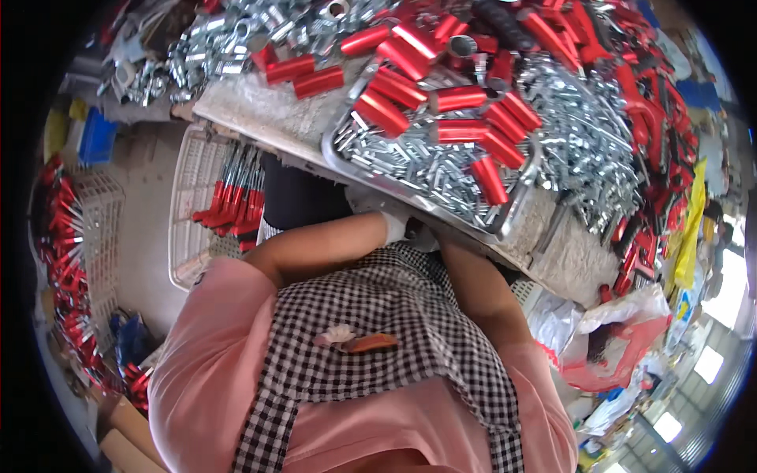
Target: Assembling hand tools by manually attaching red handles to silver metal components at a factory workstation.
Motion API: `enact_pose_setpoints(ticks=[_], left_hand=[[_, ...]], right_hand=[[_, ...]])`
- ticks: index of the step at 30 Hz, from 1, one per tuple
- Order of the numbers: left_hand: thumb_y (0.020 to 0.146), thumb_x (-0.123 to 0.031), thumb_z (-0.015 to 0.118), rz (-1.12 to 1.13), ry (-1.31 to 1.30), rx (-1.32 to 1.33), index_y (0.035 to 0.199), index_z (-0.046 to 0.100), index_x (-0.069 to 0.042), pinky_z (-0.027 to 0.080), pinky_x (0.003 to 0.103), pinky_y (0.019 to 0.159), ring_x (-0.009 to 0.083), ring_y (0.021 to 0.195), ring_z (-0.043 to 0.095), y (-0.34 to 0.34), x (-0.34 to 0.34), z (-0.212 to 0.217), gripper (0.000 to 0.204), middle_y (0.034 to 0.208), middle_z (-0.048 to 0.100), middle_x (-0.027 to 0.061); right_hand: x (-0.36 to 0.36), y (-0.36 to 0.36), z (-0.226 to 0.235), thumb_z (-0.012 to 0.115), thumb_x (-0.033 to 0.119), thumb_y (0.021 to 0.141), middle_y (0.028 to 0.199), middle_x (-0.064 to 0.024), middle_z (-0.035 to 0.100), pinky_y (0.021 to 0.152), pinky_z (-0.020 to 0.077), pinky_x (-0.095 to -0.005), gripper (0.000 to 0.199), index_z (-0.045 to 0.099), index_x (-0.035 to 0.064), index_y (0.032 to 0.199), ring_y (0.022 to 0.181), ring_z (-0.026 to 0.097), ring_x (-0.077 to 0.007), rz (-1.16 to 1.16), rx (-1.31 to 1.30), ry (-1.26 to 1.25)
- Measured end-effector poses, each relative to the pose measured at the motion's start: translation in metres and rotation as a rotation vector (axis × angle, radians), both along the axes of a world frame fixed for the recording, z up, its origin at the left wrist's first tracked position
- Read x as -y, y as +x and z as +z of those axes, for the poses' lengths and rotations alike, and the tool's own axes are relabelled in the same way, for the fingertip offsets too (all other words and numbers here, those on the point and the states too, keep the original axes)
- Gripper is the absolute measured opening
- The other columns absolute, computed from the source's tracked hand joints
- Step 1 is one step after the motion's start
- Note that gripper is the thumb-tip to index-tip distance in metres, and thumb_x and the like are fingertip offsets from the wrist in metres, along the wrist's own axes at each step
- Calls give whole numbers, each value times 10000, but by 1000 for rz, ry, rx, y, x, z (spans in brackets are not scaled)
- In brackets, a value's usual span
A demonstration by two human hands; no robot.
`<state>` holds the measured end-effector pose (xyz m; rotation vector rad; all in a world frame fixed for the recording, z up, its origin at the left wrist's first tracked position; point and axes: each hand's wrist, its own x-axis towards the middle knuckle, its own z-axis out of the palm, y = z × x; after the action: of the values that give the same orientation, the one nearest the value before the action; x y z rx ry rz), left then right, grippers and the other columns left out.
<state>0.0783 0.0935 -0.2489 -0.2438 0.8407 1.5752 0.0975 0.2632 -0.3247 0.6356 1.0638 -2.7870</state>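
Note:
My left hand (pixel 396 228), in a white glove or cuff, is low at the table's front edge, close to my apron. Its fingers are hidden, and a small dark thing I cannot make out is beside it. My right forearm (pixel 477 288) runs up to the same spot, where the table edge and shadow cover the hand. Just above both is a metal tray (pixel 505 226) heaped with short silver pins (pixel 386 158). Several shiny red tubes (pixel 459 131) lie on top of the pins.
Loose silver parts (pixel 583 134) and red tool bodies (pixel 646 110) are piled at the right. More metal fittings (pixel 213 51) heap up at the far left. A white crate (pixel 181 205) with red-handled tools stands below the table. A red-and-white bag (pixel 623 359) hangs at right.

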Motion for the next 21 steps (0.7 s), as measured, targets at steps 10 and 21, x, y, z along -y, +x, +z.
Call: enact_pose_setpoints(ticks=[10,21], left_hand=[[945,-350,552,-274,-100,-371,1273,592,-37,482,360,967,297,1179,574,-25,-11,16,455,1292,601,190],[936,-367,561,-443,-184,-565,1267,596,-34,481,359,967,297,1171,579,-3,9,29,471,1284,607,193]], right_hand=[[-44,-66,-16,518,389,970,1246,-105,540,982,413,-353,429,533,82,1268,1153,487,-206,4,-62,53],[-27,-4,4,532,369,960,1133,-90,561,883,432,-344,369,556,77,1184,1026,509,-192,144,84,132]])
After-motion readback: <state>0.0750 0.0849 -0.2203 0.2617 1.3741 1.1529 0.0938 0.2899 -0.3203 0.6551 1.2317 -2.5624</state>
